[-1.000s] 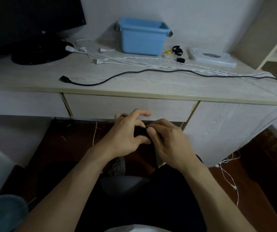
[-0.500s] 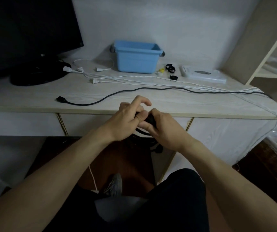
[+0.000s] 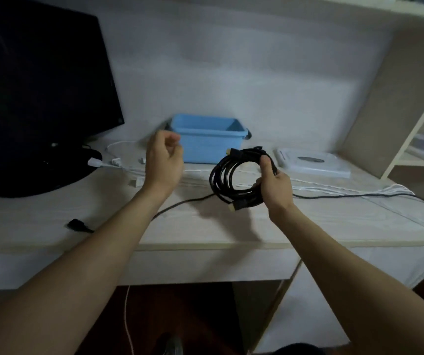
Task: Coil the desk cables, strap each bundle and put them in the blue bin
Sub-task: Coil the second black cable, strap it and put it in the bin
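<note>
My right hand (image 3: 275, 185) grips a coiled black cable (image 3: 222, 180) by its right side and holds it upright above the desk, just right of the blue bin (image 3: 205, 146). The coil's plugs stick out at its top and bottom. My left hand (image 3: 164, 156) hovers in front of the bin's left end with loosely curled fingers and holds nothing. A loose black cable (image 3: 180, 203) runs across the desk, its plug (image 3: 77, 224) near the front left. Several white cables (image 3: 333, 187) lie stretched out behind it.
A black monitor (image 3: 39, 80) on a round stand (image 3: 41, 175) fills the desk's left. A white flat box (image 3: 310, 162) lies right of the bin. Wooden shelves (image 3: 410, 119) rise at the far right. The desk's front edge (image 3: 205, 245) runs below my forearms.
Both hands rose from below the desk edge to above the desk. My left hand let go of the coil and moved left; my right hand carries the coil alone towards the bin.
</note>
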`<control>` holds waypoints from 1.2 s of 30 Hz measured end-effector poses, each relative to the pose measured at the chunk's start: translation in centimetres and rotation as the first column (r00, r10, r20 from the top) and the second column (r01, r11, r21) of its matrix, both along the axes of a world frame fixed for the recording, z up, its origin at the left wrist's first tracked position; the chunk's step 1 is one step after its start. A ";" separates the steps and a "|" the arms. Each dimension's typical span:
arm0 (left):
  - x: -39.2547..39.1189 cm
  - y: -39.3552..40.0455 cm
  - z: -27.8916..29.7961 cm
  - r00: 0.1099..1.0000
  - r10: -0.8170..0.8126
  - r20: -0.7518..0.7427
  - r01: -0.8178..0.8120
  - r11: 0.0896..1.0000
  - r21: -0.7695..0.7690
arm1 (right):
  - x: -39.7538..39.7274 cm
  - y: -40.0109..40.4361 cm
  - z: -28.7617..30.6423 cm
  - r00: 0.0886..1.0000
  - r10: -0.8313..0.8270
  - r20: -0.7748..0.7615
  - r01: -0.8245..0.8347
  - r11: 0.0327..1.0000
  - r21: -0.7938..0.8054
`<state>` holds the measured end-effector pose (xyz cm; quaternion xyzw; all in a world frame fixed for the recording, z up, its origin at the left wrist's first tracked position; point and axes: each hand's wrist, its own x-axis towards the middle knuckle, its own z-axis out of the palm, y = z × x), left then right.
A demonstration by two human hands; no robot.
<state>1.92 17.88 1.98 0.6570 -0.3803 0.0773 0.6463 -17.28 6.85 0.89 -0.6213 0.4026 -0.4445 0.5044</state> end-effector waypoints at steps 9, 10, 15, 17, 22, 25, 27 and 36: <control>5.6 -7.4 -4.1 0.977 0.133 -0.164 -0.078 0.949 0.306 | 7.7 -7.4 8.3 0.984 0.147 0.105 -0.155 0.985 0.073; 5.7 -7.8 -4.7 0.980 0.130 -0.152 -0.082 0.955 0.287 | 8.6 -8.0 9.0 0.988 0.148 0.051 -0.148 0.989 -0.007; 6.4 -9.4 -6.1 0.995 0.059 -0.078 -0.048 0.988 0.145 | 13.4 -11.2 10.8 0.967 0.001 -0.256 -0.140 0.838 -0.527; 6.8 -9.4 -6.3 0.998 0.008 -0.061 0.001 0.990 0.144 | 15.8 -12.7 10.8 0.904 -0.049 -0.426 -0.254 0.740 -0.623; 7.2 -9.2 -6.6 0.987 -0.154 -0.055 0.163 0.960 0.228 | 20.4 -14.9 8.4 0.546 -0.178 -0.819 -0.539 0.674 -0.505; 7.4 -9.3 -6.9 0.979 -0.193 -0.069 0.205 0.940 0.274 | 22.2 -15.3 7.1 0.628 -0.032 -0.777 -0.504 0.744 -0.438; 7.3 -9.4 -7.0 0.981 -0.182 -0.064 0.193 0.934 0.300 | 22.7 -15.1 7.4 0.563 -0.017 -0.826 -0.527 0.763 -0.375; 6.9 -9.2 -7.0 0.993 -0.118 0.002 0.110 0.935 0.336 | 23.3 -14.5 7.8 0.445 -0.023 -0.895 -0.532 0.798 -0.285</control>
